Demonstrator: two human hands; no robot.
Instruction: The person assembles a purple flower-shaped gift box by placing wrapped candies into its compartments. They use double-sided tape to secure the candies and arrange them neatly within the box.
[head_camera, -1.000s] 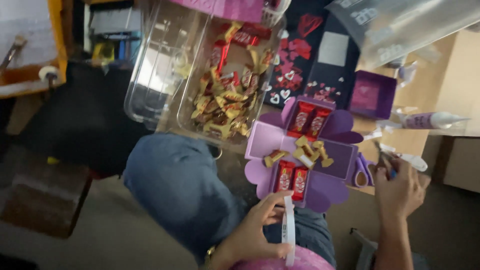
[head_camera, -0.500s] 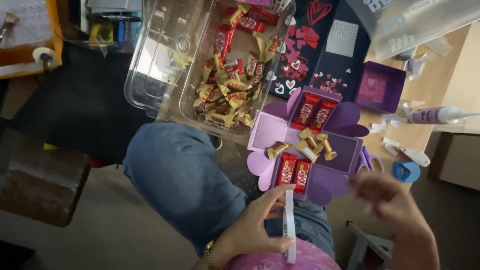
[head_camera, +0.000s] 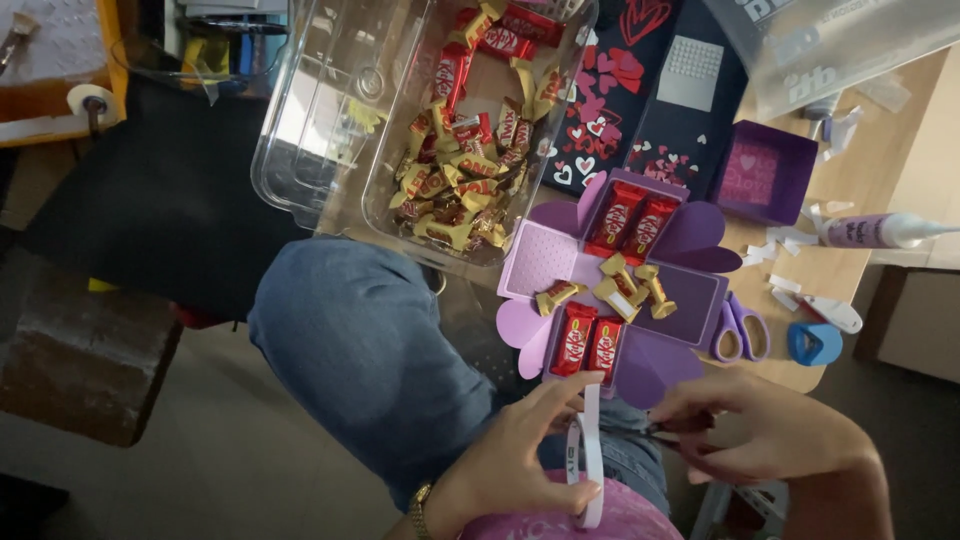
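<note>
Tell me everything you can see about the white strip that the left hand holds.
The white strip is a long, narrow, thin band, like paper or tape backing, with small dark marks near its middle. It stands nearly upright in the picture and bows slightly. The left hand pinches it: one finger touches its top end, the thumb presses its lower end against the pink lap. It lies just below the open purple box, apart from the right hand. Its back face is hidden.
</note>
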